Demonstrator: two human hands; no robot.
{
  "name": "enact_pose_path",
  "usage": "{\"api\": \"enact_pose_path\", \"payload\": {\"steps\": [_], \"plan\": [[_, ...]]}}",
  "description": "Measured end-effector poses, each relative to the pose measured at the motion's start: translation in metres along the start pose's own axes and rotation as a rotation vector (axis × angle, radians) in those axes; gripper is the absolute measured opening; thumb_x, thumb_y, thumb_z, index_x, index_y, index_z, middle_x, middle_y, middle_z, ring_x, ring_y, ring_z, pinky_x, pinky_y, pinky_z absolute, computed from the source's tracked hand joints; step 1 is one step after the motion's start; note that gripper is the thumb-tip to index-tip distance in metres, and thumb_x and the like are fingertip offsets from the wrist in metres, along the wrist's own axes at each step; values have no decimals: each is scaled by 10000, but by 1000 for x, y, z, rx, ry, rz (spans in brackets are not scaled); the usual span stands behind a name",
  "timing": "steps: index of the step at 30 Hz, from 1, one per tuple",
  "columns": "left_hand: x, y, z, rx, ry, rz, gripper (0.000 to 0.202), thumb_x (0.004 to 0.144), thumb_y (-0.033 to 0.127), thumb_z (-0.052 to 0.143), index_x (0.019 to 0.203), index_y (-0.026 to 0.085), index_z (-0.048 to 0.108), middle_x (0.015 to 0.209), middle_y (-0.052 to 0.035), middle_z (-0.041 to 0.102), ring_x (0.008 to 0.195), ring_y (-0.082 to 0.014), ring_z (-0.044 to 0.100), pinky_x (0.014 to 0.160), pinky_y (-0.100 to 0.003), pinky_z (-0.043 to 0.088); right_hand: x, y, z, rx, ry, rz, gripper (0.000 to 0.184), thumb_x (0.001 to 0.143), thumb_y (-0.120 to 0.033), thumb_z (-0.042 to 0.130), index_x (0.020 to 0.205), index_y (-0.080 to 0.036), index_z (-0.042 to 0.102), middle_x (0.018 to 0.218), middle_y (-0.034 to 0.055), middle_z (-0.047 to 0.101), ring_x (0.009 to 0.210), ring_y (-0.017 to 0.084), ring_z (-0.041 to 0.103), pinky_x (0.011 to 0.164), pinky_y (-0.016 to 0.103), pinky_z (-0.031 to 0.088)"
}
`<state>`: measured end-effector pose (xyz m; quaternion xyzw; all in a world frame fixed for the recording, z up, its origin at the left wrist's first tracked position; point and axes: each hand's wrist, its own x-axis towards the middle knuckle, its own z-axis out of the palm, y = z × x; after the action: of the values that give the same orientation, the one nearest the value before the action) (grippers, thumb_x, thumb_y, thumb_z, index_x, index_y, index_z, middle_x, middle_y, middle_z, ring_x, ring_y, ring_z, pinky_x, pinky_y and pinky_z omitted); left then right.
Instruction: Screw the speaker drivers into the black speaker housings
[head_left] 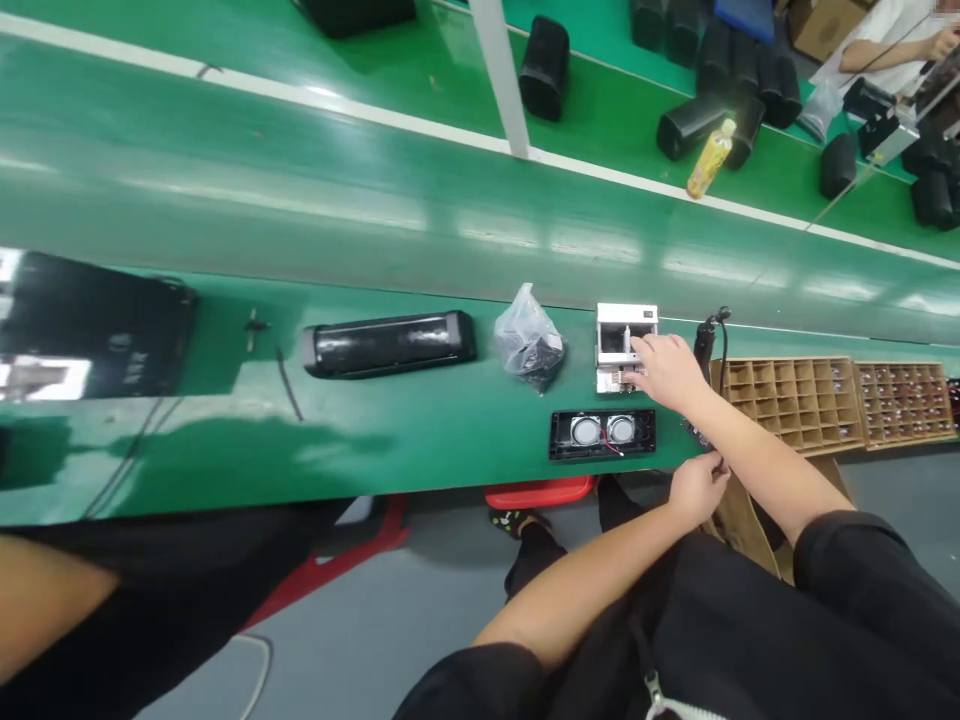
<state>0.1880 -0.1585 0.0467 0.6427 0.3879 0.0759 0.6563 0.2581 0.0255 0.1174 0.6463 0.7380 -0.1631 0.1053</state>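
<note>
**Where Two Hands Work at the White Fixture: Tabletop Holdings**

While the right hand (pixel 667 370) lies on the white fixture (pixel 626 322), its fingers (pixel 643 349) are stretched out and close together, with the tips touching the fixture's near part and nothing gripped. The fixture stands on the green tabletop (pixel 420 440), and all places below are reckoned from it.

- Left hand (pixel 696 487): below and slightly right of the fixture, at the tabletop's near edge. Fingers curled in, thumb and forefinger pinching a small dark piece (pixel 720 466), too small to identify.
- Speaker panel (pixel 602 433): just below the fixture. Black and flat, with two round silver cones and a red wire at its right end. Neither hand touches it.
- Plastic bag (pixel 529 340): just left of the fixture. Clear and crumpled, with dark contents.
- Long black casing (pixel 390 343): further left, beyond the bag, lying lengthwise.
- Black cable (pixel 709 335): just right of the fixture, behind the right hand.
- Cardboard divider trays (pixel 795 400): right of the fixture, two side by side, with many small cells.
- Yellow bottle (pixel 710 157): well above and right of the fixture, lying across the white line.
- Black housings (pixel 545 65): far above the fixture, several, loosely grouped.
- Co-worker's arm (pixel 45 600): far left and below the fixture.
</note>
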Motion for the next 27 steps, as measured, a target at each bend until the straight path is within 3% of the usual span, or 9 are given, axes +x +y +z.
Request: {"api": "enact_pose_path", "payload": {"steps": [2,4,7,13,17,20,23,25,27], "plan": [[-10,-8,-7,91,-28,7,311,1142,465,768,1255,175,775,1265,-91,792,1155,-233,773,1072,-472,689,-52,2,2,77,-12,145,707,1138,-664,632,1647,-175,593,1571,192,689,1444,333,679,1259,577,571],[-23,-16,-12,176,-59,16,316,1143,465,766,1269,175,774,1291,-98,789,1176,-240,772,1085,-481,687,-103,3,13,167,-70,282,720,1055,-695,754,1529,-159,672,1424,178,743,1328,331,725,1166,563,625],[-44,-26,-16,292,-136,60,328,1146,464,762,1301,175,770,1305,-101,786,1171,-240,774,1075,-480,692,-156,1,40,347,-85,454,673,985,-598,874,1481,-176,703,1402,152,746,1311,322,729,1179,580,629],[-91,-42,-8,459,-364,273,498,1144,473,750,1570,224,679,1640,-159,658,1407,-317,709,1210,-572,640,-233,-17,85,886,236,717,815,960,-565,878,1636,-202,602,1461,165,754,1330,320,757,1254,619,613],[-139,-66,12,476,-554,408,736,1084,500,820,1727,243,570,1890,-169,418,1745,-438,410,1444,-753,345,-336,-57,109,1212,577,851,826,1008,-824,564,1658,-314,557,1490,149,766,1270,308,809,1078,551,727],[-174,-98,14,463,-654,346,650,1077,525,830,1626,219,662,1802,-166,538,1686,-414,498,1426,-739,380,-406,-99,131,1337,712,943,894,1010,-948,287,1627,-375,586,1500,140,757,1183,296,816,872,482,748],[-194,-143,-16,448,-630,139,473,1096,519,819,1439,199,756,1542,-138,729,1421,-321,710,1271,-611,591,-435,-140,160,1405,618,955,902,1042,-942,418,1618,-270,590,1323,145,781,1042,251,804,835,424,721],[-197,-178,-59,453,-490,-72,417,1116,497,800,1403,197,761,1454,-125,760,1303,-280,753,1172,-538,658,-430,-162,180,1417,457,921,818,1076,-818,612,1621,-209,579,1216,110,785,977,215,789,873,414,717],[-194,-216,-114,472,-258,-317,444,1123,480,790,1444,178,733,1447,-131,752,1289,-287,757,1144,-544,673,-408,-175,198,1384,283,870,706,1092,-675,726,1591,-190,610,1207,92,790,973,201,786,911,420,720]]}}
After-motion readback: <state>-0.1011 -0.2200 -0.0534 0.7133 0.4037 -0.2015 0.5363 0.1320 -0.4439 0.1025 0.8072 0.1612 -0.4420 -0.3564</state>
